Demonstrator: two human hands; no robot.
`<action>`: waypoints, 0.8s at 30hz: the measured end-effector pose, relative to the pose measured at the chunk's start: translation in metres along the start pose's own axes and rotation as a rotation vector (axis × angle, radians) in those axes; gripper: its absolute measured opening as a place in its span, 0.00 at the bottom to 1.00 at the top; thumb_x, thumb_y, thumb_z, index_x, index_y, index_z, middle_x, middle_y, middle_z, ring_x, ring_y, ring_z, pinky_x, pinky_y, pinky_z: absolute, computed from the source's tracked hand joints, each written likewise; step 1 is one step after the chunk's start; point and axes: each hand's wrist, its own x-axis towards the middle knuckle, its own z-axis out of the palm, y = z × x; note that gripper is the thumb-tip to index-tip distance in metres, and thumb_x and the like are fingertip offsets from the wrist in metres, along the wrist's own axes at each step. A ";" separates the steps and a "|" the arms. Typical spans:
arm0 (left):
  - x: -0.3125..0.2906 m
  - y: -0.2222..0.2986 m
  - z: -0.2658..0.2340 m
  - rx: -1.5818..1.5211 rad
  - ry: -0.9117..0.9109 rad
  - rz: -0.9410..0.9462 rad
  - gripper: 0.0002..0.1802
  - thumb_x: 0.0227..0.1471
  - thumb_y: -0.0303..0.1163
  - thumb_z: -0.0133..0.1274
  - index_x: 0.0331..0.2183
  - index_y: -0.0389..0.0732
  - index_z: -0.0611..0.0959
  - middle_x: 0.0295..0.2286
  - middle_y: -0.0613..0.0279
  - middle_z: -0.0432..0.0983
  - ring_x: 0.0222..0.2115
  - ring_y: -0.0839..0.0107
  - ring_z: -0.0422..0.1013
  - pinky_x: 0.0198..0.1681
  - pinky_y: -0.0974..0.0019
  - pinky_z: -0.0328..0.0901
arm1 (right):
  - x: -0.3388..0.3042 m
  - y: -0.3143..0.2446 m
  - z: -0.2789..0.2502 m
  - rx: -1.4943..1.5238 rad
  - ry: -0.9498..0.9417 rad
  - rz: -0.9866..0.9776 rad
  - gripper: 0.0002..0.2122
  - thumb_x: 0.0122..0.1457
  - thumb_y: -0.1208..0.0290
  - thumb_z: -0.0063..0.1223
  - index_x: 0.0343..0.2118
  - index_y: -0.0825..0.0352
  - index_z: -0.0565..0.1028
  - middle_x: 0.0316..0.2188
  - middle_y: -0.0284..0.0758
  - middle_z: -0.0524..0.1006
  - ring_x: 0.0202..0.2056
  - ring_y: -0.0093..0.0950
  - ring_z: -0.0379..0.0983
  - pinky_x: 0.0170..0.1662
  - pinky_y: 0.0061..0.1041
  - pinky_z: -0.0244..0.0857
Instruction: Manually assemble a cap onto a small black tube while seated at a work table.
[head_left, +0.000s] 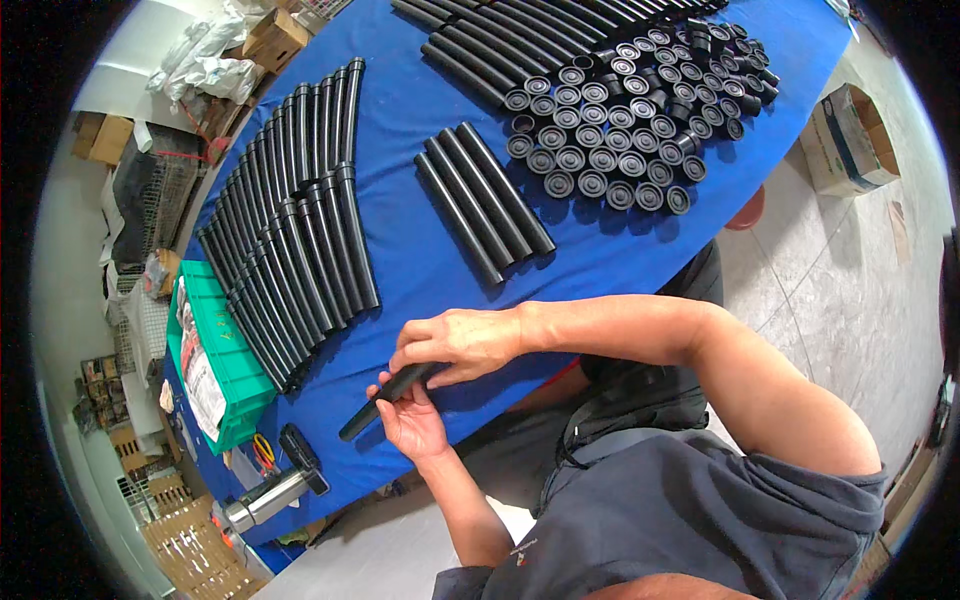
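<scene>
Left hand [415, 428] and right hand [462, 345] grip black tube [402, 382], near green crate [228, 345]; off-axis push could slip it loose.

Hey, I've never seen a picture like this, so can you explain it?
No machine here: a person works bare-handed, seen by a wide fisheye camera worn on their head, which bends straight edges. The left hand and right hand together hold a black tube. On the table covered in blue cloth lie rows of glossy black tubes at left, four more in the middle, others at the top, and a cluster of round black pieces with ringed faces. A green plastic box stands near the left edge.
</scene>
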 end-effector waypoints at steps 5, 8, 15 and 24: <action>0.002 -0.005 0.005 -0.005 0.031 0.013 0.14 0.60 0.30 0.49 0.47 0.36 0.76 0.52 0.48 0.69 0.57 0.52 0.63 0.57 0.45 0.65 | 0.000 0.012 0.002 0.043 -0.018 -0.073 0.19 0.52 0.69 0.59 0.46 0.67 0.71 0.39 0.42 0.73 0.34 0.42 0.74 0.37 0.40 0.69; 0.002 -0.004 0.007 -0.024 -0.003 -0.025 0.14 0.60 0.31 0.49 0.47 0.36 0.76 0.52 0.48 0.69 0.56 0.52 0.63 0.57 0.46 0.65 | 0.000 0.008 -0.001 0.005 0.004 -0.044 0.17 0.52 0.68 0.58 0.45 0.67 0.71 0.37 0.44 0.74 0.38 0.46 0.74 0.40 0.41 0.69; -0.002 -0.006 0.006 0.042 -0.026 0.009 0.15 0.60 0.31 0.49 0.47 0.35 0.76 0.53 0.47 0.68 0.57 0.52 0.62 0.58 0.46 0.64 | -0.001 0.012 0.001 0.089 -0.135 0.145 0.20 0.51 0.69 0.61 0.47 0.65 0.71 0.39 0.42 0.73 0.36 0.44 0.74 0.37 0.41 0.69; -0.001 -0.004 0.005 -0.031 -0.005 -0.016 0.14 0.60 0.30 0.49 0.46 0.34 0.75 0.52 0.45 0.68 0.57 0.50 0.62 0.57 0.45 0.66 | -0.002 0.015 0.006 0.022 0.002 -0.051 0.19 0.52 0.66 0.61 0.46 0.65 0.72 0.38 0.41 0.73 0.33 0.44 0.75 0.35 0.40 0.70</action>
